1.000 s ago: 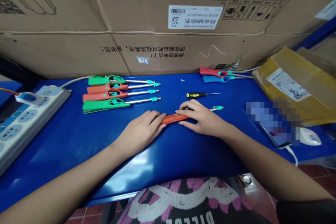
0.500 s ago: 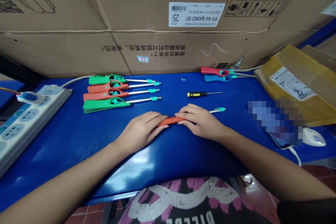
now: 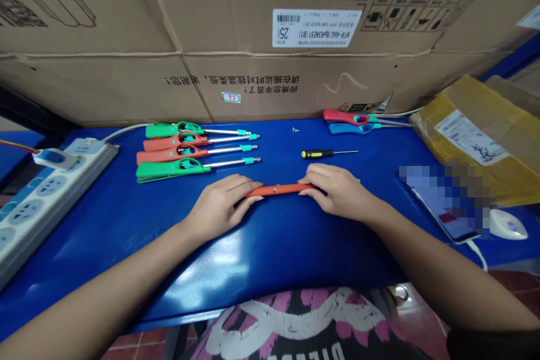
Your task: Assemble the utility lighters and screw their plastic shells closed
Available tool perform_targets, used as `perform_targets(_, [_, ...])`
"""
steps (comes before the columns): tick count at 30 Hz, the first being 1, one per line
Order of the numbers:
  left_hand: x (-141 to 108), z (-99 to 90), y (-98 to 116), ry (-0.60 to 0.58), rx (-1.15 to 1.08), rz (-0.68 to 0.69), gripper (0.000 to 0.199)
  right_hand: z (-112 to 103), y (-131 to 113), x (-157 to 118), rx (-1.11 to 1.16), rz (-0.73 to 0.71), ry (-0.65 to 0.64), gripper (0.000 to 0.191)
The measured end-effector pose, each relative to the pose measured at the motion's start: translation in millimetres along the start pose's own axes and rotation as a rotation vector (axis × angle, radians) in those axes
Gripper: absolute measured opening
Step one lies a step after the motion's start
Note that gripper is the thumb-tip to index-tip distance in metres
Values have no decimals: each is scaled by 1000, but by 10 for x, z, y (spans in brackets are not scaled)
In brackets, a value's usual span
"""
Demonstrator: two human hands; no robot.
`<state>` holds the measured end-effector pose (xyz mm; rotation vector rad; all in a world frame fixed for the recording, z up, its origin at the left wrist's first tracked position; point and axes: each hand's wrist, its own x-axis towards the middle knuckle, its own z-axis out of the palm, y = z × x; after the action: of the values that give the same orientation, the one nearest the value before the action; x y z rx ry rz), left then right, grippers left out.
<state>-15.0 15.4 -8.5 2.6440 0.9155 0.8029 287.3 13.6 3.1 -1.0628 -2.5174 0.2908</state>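
An orange gas lighter (image 3: 282, 189) lies crosswise between my two hands, turned so its narrow edge faces up. My left hand (image 3: 223, 202) is closed on its left end, thumb below and fingers above. Around the right part of the handle, my right hand (image 3: 340, 191) pinches with thumb and fingers and hides most of the metal tube. Beyond my hands lies a yellow-and-black screwdriver (image 3: 318, 153), its shaft pointing right. To the left, a green lighter (image 3: 169, 170) and several other green and orange-red lighters (image 3: 171, 154) lie in a row, tubes to the right.
A white power strip (image 3: 54, 194) with a plug runs along the left. At the back right lie a red lighter (image 3: 346, 117) and a blue lighter (image 3: 350, 128). A yellow-taped parcel (image 3: 485, 140), a phone (image 3: 447, 214) and a white mouse (image 3: 508, 225) are on the right. A large carton (image 3: 253, 79) stands behind.
My right hand has slid right along the orange lighter and my left hand slightly left, baring more of the handle between them. The metal tube is now mostly hidden.
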Motion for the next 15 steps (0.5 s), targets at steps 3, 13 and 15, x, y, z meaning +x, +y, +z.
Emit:
perform_targets(3, [7, -2, 20, -4, -34, -24, 27, 10, -10, 18, -9, 2, -2, 20])
perform_targets(13, [123, 31, 266, 16, -924, -783, 42, 119, -138, 42, 2, -131, -24, 49])
perform_targets(15, [126, 30, 276, 28, -939, -761, 44, 164, -162, 49, -31, -148, 8, 43])
